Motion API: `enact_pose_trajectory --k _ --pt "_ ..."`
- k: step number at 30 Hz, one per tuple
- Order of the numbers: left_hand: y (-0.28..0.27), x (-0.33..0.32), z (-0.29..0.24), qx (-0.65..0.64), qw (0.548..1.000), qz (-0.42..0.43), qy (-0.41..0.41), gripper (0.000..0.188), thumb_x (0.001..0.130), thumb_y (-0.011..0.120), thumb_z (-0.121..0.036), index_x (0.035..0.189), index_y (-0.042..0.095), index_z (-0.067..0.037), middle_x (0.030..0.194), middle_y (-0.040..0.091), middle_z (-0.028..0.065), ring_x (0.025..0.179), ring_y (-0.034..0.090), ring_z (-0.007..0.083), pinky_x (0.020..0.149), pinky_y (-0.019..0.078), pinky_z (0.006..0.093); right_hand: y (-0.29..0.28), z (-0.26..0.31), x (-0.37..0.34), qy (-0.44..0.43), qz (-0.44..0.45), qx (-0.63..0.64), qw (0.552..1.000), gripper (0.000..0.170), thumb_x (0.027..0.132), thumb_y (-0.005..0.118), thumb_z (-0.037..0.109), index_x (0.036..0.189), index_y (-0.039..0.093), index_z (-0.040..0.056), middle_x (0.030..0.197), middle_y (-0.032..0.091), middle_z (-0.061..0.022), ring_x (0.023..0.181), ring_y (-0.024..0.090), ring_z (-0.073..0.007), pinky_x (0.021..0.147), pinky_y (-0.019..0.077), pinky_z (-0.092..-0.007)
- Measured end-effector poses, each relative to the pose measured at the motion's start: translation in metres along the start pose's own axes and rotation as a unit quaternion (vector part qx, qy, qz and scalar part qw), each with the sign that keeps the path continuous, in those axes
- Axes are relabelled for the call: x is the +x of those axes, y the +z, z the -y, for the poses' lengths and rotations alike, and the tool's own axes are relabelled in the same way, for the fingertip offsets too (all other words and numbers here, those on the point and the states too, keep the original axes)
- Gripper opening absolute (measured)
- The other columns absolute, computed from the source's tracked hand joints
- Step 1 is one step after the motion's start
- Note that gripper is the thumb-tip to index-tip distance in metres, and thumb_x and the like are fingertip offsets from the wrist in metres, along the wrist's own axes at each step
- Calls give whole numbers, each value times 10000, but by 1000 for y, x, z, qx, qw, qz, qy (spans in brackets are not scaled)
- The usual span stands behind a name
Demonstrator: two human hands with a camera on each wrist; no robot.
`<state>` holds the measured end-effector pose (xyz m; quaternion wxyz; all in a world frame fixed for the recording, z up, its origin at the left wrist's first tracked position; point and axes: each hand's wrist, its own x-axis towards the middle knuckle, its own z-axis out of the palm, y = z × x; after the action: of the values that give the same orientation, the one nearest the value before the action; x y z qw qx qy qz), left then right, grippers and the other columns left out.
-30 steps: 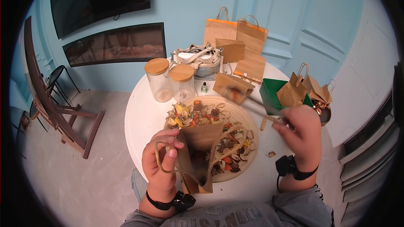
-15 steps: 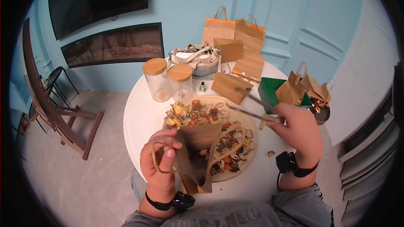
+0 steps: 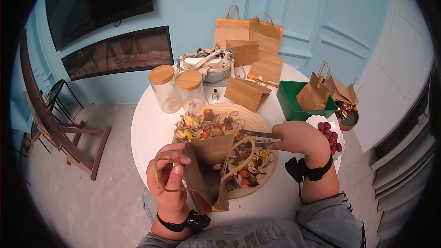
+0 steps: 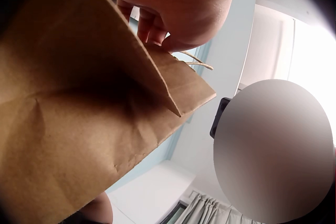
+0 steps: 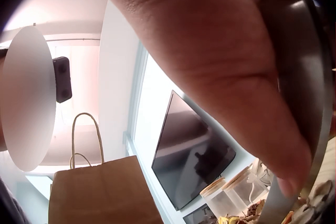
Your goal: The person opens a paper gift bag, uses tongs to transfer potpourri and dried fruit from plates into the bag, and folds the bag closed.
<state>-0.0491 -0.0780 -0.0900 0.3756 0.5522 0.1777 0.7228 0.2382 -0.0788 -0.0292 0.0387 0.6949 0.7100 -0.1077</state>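
In the head view my left hand (image 3: 167, 174) holds a brown paper bag (image 3: 209, 149) at its upper left edge, beside its twisted paper handle. The bag's mouth gapes upward and its inside is dark. In the left wrist view the fingers pinch the rim of the bag (image 4: 63, 129). My right hand (image 3: 301, 138) grips metal tongs (image 3: 262, 134), whose two arms stand apart and point left over a round woven tray (image 3: 274, 165). Dried potpourri (image 3: 243, 173) with petals, pods and cones fills the tray. In the right wrist view the thumb presses along the tongs (image 5: 320, 77).
A white dish of red dates (image 3: 331, 140) stands right of the right hand. Behind are a green box (image 3: 287, 101) holding a small bag, two lidded glass jars (image 3: 190, 94), a tiny green bottle (image 3: 215, 94), a handbag (image 3: 216, 71) and several paper bags (image 3: 264, 39).
My right hand has brought the tongs left and down over the tray. A blurred reddish spot near their tips is gone. The dish of dates has come into view. My left hand keeps its hold.
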Motion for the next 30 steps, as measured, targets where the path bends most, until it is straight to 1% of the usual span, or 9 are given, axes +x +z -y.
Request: enact_pose_trajectory --k 4,13,18,25,27,28,30 --pt "-1 0 -1 -3 1000 2 -10 177 849 567 -35 1020 572 11 1054 588 227 967 577 219 858 457 346 6 1 5 -6 -16 -8 1000 356 795 683 390 894 621 53 780 618 -161 790 614 -352 699 470 -428" --pt "-1 0 0 -10 1000 5 -5 192 853 568 -37 1040 565 8 1100 574 234 910 586 206 831 476 348 10 -3 9 -47 -51 -25 997 278 808 659 329 864 611 61 726 591 -168 758 603 -365 664 464 -438" --pt "0 0 0 -15 1000 -1 -6 196 852 568 -35 1043 563 9 1120 570 236 876 589 195 831 478 347 12 -6 11 -76 -79 -37 993 244 810 654 303 825 601 66 699 584 -150 734 597 -356 641 460 -433" --pt "0 0 -1 -15 1000 0 -11 192 854 568 -40 1039 562 10 1124 570 234 865 589 188 833 477 344 6 -3 7 -92 -82 -25 992 240 811 655 297 811 592 66 681 573 -148 712 587 -354 623 452 -427" --pt "0 0 -1 -11 1000 0 -11 189 855 569 -41 1037 563 10 1123 570 235 863 589 187 838 475 344 4 -3 5 -96 -89 -28 991 267 807 666 321 812 589 65 685 571 -152 710 586 -351 620 450 -425" --pt "0 0 0 -11 1000 0 -11 189 855 569 -41 1037 563 10 1123 570 235 863 589 187 838 475 344 2 -1 3 -96 -89 -28 991 267 807 666 321 812 589 65 685 571 -152 710 586 -351 620 450 -425" --pt "-1 -1 0 -9 1000 0 -11 187 855 569 -41 1034 563 10 1122 572 231 864 589 188 846 471 347 -4 1 0 -41 -96 12 995 303 804 668 364 842 626 66 737 614 -159 767 611 -360 667 470 -439"
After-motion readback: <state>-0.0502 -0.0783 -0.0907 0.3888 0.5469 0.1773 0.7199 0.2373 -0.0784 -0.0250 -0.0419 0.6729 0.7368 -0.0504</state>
